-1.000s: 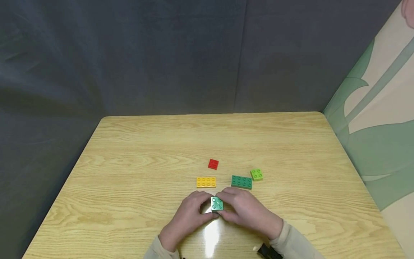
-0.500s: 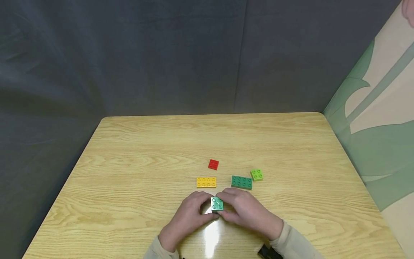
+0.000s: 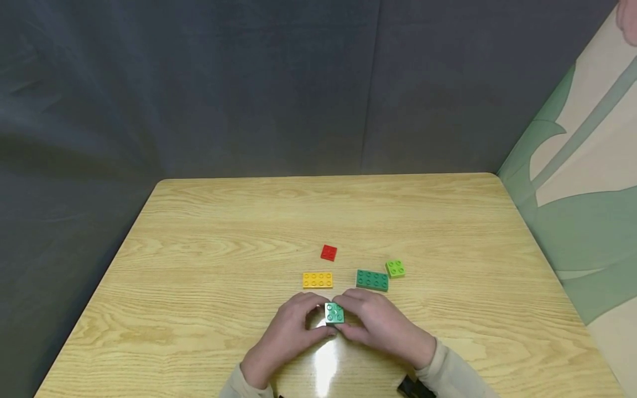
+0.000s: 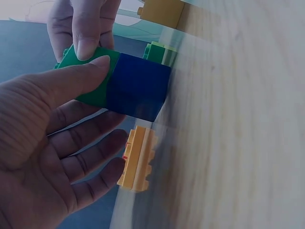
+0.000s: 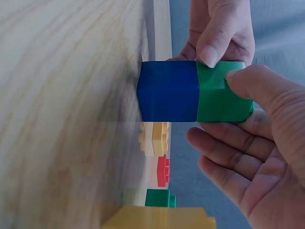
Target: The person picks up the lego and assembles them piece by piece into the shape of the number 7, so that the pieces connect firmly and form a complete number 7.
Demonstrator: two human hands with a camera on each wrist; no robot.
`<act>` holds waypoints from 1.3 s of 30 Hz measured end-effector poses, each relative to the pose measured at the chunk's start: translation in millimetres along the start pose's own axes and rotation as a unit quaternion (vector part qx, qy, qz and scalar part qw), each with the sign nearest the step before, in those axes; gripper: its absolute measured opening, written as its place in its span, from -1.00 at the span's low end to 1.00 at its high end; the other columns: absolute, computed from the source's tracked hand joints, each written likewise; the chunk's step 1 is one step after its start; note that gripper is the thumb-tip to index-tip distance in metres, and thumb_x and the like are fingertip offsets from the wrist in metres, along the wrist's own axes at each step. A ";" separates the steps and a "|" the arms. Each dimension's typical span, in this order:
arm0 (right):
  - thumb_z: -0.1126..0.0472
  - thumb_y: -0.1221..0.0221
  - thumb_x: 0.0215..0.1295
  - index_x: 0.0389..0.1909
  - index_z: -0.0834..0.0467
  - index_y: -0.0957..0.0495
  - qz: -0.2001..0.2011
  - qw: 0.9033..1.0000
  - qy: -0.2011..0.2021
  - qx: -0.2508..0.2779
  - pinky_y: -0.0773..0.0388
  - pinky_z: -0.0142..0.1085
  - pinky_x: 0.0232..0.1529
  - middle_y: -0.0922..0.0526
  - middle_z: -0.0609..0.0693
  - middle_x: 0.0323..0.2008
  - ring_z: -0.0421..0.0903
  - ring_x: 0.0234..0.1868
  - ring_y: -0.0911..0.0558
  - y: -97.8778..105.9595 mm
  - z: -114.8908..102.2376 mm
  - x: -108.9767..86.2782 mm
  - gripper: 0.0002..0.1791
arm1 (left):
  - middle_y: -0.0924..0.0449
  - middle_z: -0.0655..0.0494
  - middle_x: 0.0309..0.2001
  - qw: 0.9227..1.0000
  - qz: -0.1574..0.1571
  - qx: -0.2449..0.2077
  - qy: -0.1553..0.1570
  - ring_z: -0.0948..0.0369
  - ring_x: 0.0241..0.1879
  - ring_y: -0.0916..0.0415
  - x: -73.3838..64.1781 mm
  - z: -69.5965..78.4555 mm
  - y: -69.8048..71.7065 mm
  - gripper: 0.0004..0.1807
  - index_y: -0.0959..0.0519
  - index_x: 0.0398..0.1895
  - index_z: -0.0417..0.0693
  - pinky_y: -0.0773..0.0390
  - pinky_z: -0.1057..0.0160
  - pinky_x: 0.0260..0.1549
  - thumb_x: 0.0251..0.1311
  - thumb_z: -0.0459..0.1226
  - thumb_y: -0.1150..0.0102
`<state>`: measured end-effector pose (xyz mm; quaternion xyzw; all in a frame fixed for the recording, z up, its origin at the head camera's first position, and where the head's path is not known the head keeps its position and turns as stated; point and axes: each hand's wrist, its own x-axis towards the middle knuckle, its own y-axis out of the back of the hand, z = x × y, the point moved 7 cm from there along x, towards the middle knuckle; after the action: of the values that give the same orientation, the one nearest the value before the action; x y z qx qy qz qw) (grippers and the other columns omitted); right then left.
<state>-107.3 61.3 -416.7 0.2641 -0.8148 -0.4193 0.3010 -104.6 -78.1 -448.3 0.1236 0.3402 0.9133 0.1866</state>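
Observation:
A green two-by-two brick (image 3: 334, 313) sits on a blue brick (image 5: 169, 91), their faces flush. The blue one is hidden from above in the head view. My left hand (image 3: 293, 323) pinches the green brick from the left, its thumb on the near side. My right hand (image 3: 373, 320) pinches it from the right, also with the thumb on the near side. In both wrist views the thumbs lie close together on the green, with the other fingers behind it. The blue brick's bottom is at the tabletop; whether it touches, I cannot tell.
Beyond the hands lie a yellow two-by-four brick (image 3: 317, 280), a flat red piece (image 3: 328, 252), a dark green two-by-four brick (image 3: 372, 280) and a lime brick (image 3: 395, 268). Another yellowish brick (image 5: 162, 217) shows in the right wrist view. The wooden table (image 3: 224, 221) meets a dark curtain (image 3: 259, 99).

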 end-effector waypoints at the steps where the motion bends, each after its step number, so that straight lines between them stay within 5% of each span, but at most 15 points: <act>1: 0.08 -0.36 0.16 0.00 0.19 -0.62 0.001 1.000 0.001 -0.001 -0.60 -0.27 -0.08 -0.64 -0.09 -0.19 -0.18 -0.16 -0.61 0.0 -0.1 0.0 -0.58 | -0.57 0.43 -0.05 1.000 0.002 -0.001 -0.003 0.26 0.00 -0.50 -0.1 0.8 0.6 -0.57 -0.60 -0.02 0.20 -0.48 0.20 0.07 0.01 -0.01 -0.45; 24: 0.06 -0.34 0.16 -0.01 0.19 -0.60 0.014 0.999 0.005 -0.033 -0.60 -0.29 -0.10 -0.64 -0.07 -0.18 -0.18 -0.15 -0.60 0.3 -4.0 -1.3 -0.58 | -0.58 0.42 -0.08 1.000 0.000 0.017 -0.002 0.33 -0.02 -0.48 1.2 4.9 2.9 -0.66 -0.60 -0.08 0.19 -0.49 0.20 0.06 0.06 -0.06 -0.42; 39: -0.02 -0.33 0.21 0.03 0.10 -0.58 0.001 0.999 -0.028 0.019 -0.57 -0.25 0.00 -0.64 -0.12 -0.10 -0.20 -0.06 -0.58 0.2 0.9 -4.4 -0.57 | -0.59 0.38 -0.07 1.000 0.003 0.017 -0.007 0.30 -0.04 -0.51 0.6 4.4 2.5 -0.64 -0.60 -0.07 0.15 -0.51 0.21 0.03 0.04 -0.11 -0.44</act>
<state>-105.0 64.9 -418.1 0.2575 -0.8309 -0.4104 0.2735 -104.2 -77.1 -443.4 0.1339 0.3544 0.9071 0.1836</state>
